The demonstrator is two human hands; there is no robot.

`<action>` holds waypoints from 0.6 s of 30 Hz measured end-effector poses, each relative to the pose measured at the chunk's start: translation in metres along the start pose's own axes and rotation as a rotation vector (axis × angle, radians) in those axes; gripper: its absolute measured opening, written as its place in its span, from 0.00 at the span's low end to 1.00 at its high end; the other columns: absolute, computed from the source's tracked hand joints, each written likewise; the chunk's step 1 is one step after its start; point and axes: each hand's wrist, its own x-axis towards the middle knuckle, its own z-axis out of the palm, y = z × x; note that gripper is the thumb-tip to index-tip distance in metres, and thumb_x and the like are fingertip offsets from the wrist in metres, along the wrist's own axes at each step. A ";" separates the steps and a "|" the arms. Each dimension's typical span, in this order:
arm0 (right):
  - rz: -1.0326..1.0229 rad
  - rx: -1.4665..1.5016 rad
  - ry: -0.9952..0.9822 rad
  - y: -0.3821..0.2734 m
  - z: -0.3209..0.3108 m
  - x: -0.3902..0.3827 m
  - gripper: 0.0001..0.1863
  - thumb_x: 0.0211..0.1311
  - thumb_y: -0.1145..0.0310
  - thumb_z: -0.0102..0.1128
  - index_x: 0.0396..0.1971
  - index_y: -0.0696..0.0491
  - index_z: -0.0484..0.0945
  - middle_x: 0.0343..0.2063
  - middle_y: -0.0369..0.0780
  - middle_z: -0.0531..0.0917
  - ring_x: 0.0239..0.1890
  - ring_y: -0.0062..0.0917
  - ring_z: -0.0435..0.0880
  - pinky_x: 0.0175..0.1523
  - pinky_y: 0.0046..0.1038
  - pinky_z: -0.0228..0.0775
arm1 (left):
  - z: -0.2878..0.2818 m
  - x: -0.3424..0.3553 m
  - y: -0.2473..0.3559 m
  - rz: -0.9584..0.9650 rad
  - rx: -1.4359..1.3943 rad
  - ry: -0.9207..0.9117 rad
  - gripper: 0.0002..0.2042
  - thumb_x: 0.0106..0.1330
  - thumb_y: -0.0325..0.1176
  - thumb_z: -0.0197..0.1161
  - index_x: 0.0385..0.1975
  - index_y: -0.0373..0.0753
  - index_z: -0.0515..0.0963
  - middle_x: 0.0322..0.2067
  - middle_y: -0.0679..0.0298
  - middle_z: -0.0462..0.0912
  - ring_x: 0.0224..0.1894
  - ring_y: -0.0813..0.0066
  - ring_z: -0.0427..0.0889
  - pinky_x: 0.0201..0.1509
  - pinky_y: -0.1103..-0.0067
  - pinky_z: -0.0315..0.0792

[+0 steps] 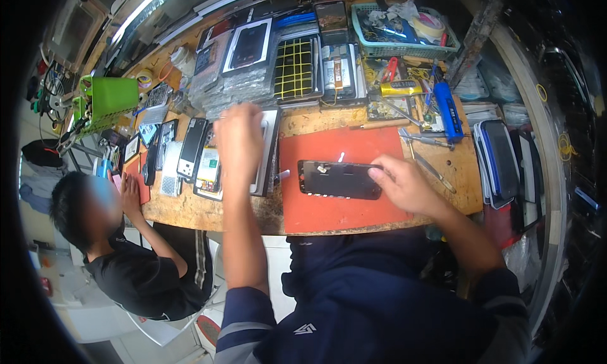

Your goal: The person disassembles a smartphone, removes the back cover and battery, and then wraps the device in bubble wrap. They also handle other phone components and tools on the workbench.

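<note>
My right hand [399,184] grips the right end of a black phone part [338,182], a flat panel with small fittings along its left end and lower edge, above an orange mat [316,215]. My left hand [239,133] is raised left of the mat, over black and silver flat items [269,143], with its fingers curled; what they hold, if anything, is hidden. Small pale strips [283,174] show near the phone part. Just left of my left hand lie opened phones [194,146], one showing its battery.
A co-worker [145,263] sits at left, a hand on a red mat. Stacked devices [294,68], a teal basket [404,48], a green basket [110,95], a blue tool [449,111] and screwdrivers cover the wooden bench [468,193]. More flat devices [496,162] stand stacked at right.
</note>
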 end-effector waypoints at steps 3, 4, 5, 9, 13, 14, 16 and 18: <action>-0.020 -0.123 0.012 -0.003 0.007 -0.001 0.10 0.77 0.61 0.60 0.41 0.53 0.81 0.24 0.45 0.87 0.28 0.46 0.87 0.36 0.44 0.75 | 0.013 0.013 -0.041 -0.070 0.109 -0.150 0.06 0.68 0.29 0.64 0.33 0.36 0.86 0.36 0.48 0.88 0.42 0.44 0.86 0.50 0.56 0.75; -0.010 -0.184 0.010 -0.004 0.008 0.000 0.10 0.77 0.61 0.60 0.41 0.53 0.81 0.25 0.45 0.87 0.29 0.47 0.88 0.36 0.45 0.75 | 0.018 0.015 -0.049 -0.108 0.110 -0.222 0.06 0.68 0.29 0.63 0.33 0.36 0.86 0.36 0.48 0.88 0.43 0.44 0.87 0.51 0.56 0.76; -0.007 -0.199 0.006 -0.004 0.008 0.001 0.10 0.75 0.62 0.62 0.43 0.54 0.83 0.25 0.45 0.87 0.29 0.43 0.88 0.35 0.41 0.76 | 0.021 0.016 -0.055 -0.088 0.090 -0.177 0.07 0.68 0.29 0.63 0.34 0.36 0.87 0.36 0.47 0.88 0.43 0.43 0.87 0.51 0.56 0.77; -0.031 -0.146 0.014 -0.002 0.008 -0.005 0.10 0.75 0.62 0.62 0.42 0.54 0.82 0.25 0.45 0.87 0.29 0.43 0.88 0.34 0.42 0.75 | 0.026 0.015 -0.062 -0.178 0.022 -0.201 0.08 0.69 0.31 0.63 0.39 0.38 0.89 0.38 0.45 0.89 0.44 0.42 0.87 0.51 0.57 0.78; -0.070 -0.125 0.084 -0.006 0.012 -0.003 0.09 0.75 0.63 0.62 0.45 0.53 0.80 0.24 0.45 0.86 0.28 0.44 0.88 0.34 0.44 0.75 | 0.011 0.019 -0.051 -0.219 0.021 -0.110 0.10 0.72 0.33 0.62 0.41 0.37 0.88 0.37 0.44 0.88 0.43 0.40 0.87 0.50 0.57 0.79; -0.045 -0.144 0.103 -0.007 0.014 -0.005 0.10 0.75 0.64 0.62 0.47 0.54 0.80 0.23 0.45 0.86 0.28 0.44 0.87 0.33 0.43 0.74 | 0.004 0.017 -0.043 -0.261 0.035 -0.109 0.10 0.72 0.34 0.62 0.42 0.37 0.88 0.37 0.43 0.88 0.43 0.40 0.87 0.50 0.58 0.79; -0.045 -0.029 0.214 -0.003 0.015 -0.008 0.11 0.76 0.66 0.62 0.51 0.54 0.79 0.23 0.45 0.84 0.26 0.41 0.86 0.32 0.40 0.73 | -0.013 0.006 -0.022 -0.160 -0.059 0.012 0.07 0.72 0.29 0.64 0.41 0.32 0.86 0.36 0.47 0.89 0.41 0.44 0.88 0.48 0.60 0.78; -0.013 0.042 0.329 0.003 0.015 -0.010 0.13 0.77 0.68 0.61 0.55 0.56 0.77 0.22 0.43 0.81 0.23 0.34 0.82 0.32 0.35 0.72 | -0.031 -0.017 0.007 0.058 -0.022 -0.027 0.04 0.69 0.25 0.66 0.40 0.33 0.83 0.35 0.51 0.86 0.39 0.48 0.84 0.46 0.61 0.75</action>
